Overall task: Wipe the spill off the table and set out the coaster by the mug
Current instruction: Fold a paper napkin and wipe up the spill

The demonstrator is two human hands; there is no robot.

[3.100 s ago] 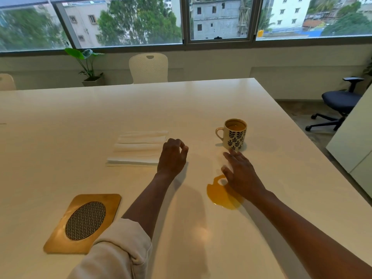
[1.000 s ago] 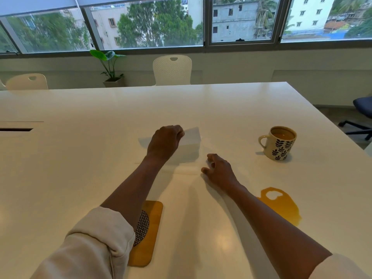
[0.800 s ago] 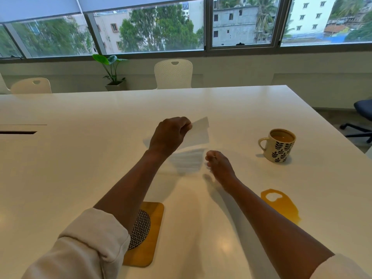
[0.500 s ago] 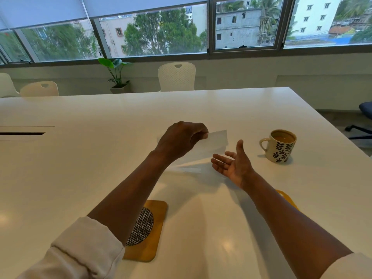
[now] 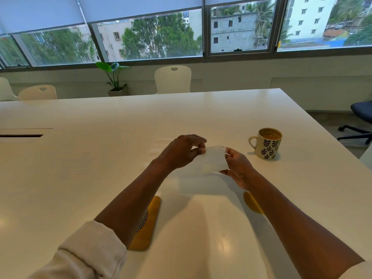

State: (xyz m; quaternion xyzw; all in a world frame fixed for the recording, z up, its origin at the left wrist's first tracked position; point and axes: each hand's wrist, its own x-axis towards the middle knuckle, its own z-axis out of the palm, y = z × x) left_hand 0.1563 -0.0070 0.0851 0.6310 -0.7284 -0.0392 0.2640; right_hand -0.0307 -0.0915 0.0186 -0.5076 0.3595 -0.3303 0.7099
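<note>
A white paper napkin (image 5: 213,159) is held above the white table (image 5: 100,158) between both hands. My left hand (image 5: 181,153) pinches its left edge and my right hand (image 5: 238,168) grips its right edge. A cream mug (image 5: 267,143) with dark leaf prints, full of brown drink, stands to the right of the hands. The orange-brown spill (image 5: 251,203) lies nearer to me, mostly hidden by my right forearm. The wooden coaster (image 5: 150,222) with a dark mesh centre lies under my left forearm, half covered.
The stack of napkins on the table is hard to make out behind the hands. A cable slot (image 5: 20,135) sits at the table's left. White chairs (image 5: 172,79) and a potted plant (image 5: 114,77) stand beyond the far edge; a dark office chair (image 5: 360,121) is at the right.
My left hand lifted a napkin off the stack and carried it right. My right hand turned palm up, then took hold of the napkin's other edge.
</note>
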